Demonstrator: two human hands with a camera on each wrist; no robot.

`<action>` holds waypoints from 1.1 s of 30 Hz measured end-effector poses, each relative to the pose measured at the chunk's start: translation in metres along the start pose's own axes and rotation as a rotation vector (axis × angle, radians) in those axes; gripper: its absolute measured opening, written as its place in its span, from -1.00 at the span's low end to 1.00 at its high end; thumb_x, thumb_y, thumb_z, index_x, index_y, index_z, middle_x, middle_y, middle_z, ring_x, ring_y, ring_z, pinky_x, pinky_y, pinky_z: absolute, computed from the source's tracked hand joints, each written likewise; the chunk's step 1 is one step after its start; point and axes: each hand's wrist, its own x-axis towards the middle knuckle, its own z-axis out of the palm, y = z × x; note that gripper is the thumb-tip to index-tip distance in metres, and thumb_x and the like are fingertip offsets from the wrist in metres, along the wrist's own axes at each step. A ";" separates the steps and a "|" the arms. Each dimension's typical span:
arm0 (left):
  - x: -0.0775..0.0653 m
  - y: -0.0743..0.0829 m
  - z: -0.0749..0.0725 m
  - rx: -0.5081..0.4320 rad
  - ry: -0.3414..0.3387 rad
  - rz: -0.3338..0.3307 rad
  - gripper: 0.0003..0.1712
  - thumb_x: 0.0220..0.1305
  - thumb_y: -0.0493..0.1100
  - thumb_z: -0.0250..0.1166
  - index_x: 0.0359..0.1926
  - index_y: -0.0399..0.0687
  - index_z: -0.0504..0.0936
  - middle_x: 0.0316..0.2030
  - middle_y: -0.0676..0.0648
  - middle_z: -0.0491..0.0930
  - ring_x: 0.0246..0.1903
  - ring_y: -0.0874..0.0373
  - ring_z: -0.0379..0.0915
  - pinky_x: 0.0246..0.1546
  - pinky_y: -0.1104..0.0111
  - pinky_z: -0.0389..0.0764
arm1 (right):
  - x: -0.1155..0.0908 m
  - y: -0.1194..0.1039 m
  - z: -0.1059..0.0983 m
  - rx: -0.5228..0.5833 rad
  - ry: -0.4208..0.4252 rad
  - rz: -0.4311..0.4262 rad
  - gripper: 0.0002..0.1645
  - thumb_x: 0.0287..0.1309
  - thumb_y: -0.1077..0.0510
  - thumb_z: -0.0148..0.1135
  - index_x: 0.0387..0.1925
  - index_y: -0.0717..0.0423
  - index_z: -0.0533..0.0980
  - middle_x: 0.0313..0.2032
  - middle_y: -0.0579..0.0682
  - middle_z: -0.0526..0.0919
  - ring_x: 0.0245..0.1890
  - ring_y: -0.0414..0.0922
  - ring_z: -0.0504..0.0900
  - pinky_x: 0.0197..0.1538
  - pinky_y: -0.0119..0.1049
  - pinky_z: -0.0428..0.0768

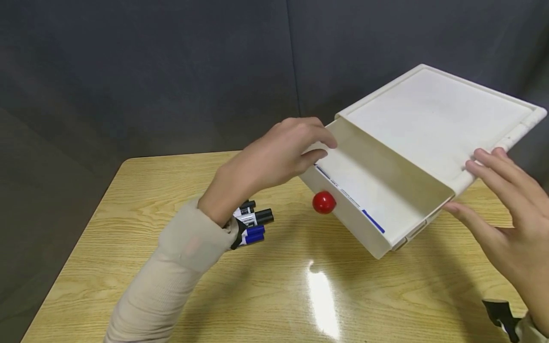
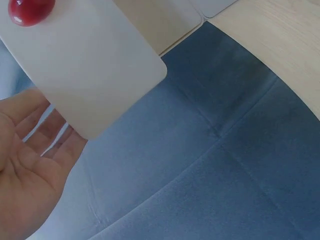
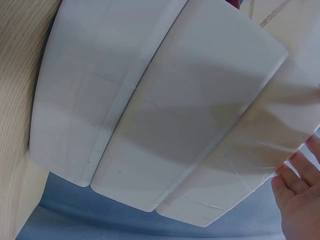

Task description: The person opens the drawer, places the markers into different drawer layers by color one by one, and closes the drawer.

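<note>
Head view. Closest to me, a pale sleeve [image 1: 176, 267] slants up over the bench [image 1: 266, 295], on the near left side of the white drawer unit [image 1: 437, 109]. Out of it comes the left grip [image 1: 279, 155], at the far end of the unit's drawer front; fingers bent, thumb apart, a modest gap between, nothing seen in the gap. The drawer [image 1: 358, 220] stands well out from the unit's left side, its visible floor bare but for blue and dark printed strips along the front edge. Red knob [image 1: 323, 202], round and glossy, on the drawer front. Right grip [image 1: 525, 228] at the unit's right edge: fingers spread wide and nearly straight, tips on the top, thumb lower against the side. Left of the unit, partly behind the sleeve, black-capped markers [image 1: 263, 217] and blue-capped markers [image 1: 255, 234] lie bunched. Dark backdrop [image 1: 171, 71] beyond the unit.

Left wrist view. Palm turned up, fingers reaching behind the drawer front's edge, loosely extended; whether they bear on it I cannot tell. Blue seamed cloth [image 2: 200, 180] below the unit in this view.

Right wrist view. White panels [image 3: 175, 110] of the unit, seams between; fingertips meet the outermost panel's edge.
</note>
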 end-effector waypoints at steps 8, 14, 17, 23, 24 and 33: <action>-0.010 -0.005 -0.001 -0.033 0.117 0.058 -0.69 0.41 -0.28 0.20 0.13 -0.16 0.64 0.05 -0.06 0.67 0.04 0.14 0.57 0.07 0.42 0.57 | -0.001 0.000 -0.001 -0.004 -0.010 0.008 -0.04 0.12 -0.40 0.23 -0.10 0.55 0.58 0.09 0.28 0.65 0.33 -0.15 0.48 0.46 -0.24 0.35; -0.019 -0.010 -0.004 -0.060 0.183 0.080 -0.68 0.40 -0.30 0.20 0.13 -0.19 0.63 0.04 -0.09 0.68 0.00 0.12 0.56 0.05 0.37 0.56 | 0.000 0.001 -0.001 0.001 -0.007 0.009 -0.04 0.12 -0.40 0.24 -0.10 0.55 0.58 0.10 0.26 0.65 0.33 -0.15 0.48 0.46 -0.25 0.35; -0.024 -0.011 -0.004 -0.078 0.198 0.070 -0.67 0.40 -0.30 0.21 0.14 -0.20 0.63 0.04 -0.10 0.67 0.00 0.11 0.57 0.08 0.35 0.56 | 0.000 0.001 -0.001 0.007 -0.004 0.005 -0.04 0.12 -0.39 0.24 -0.10 0.55 0.58 0.10 0.26 0.65 0.33 -0.14 0.49 0.46 -0.25 0.35; -0.033 -0.014 -0.006 -0.103 0.236 0.049 -0.68 0.38 -0.31 0.22 0.12 -0.20 0.64 0.03 -0.09 0.67 0.00 0.13 0.59 0.10 0.35 0.59 | 0.000 0.002 -0.001 0.004 -0.006 -0.001 -0.04 0.12 -0.39 0.23 -0.10 0.55 0.58 0.09 0.30 0.64 0.33 -0.13 0.49 0.46 -0.23 0.35; -0.034 -0.014 -0.006 -0.106 0.241 0.048 -0.68 0.38 -0.31 0.23 0.12 -0.20 0.64 0.02 -0.09 0.68 0.00 0.13 0.59 0.10 0.35 0.59 | 0.000 0.003 -0.001 0.002 -0.008 -0.002 -0.04 0.13 -0.39 0.23 -0.10 0.55 0.58 0.08 0.31 0.64 0.33 -0.13 0.49 0.46 -0.23 0.35; -0.048 -0.019 -0.007 -0.130 0.263 0.019 -0.67 0.37 -0.28 0.25 0.13 -0.17 0.64 0.04 -0.07 0.67 0.07 0.12 0.58 0.17 0.31 0.55 | 0.000 0.004 -0.002 -0.003 -0.013 -0.005 -0.04 0.13 -0.39 0.23 -0.08 0.54 0.58 0.08 0.35 0.63 0.33 -0.13 0.48 0.46 -0.23 0.34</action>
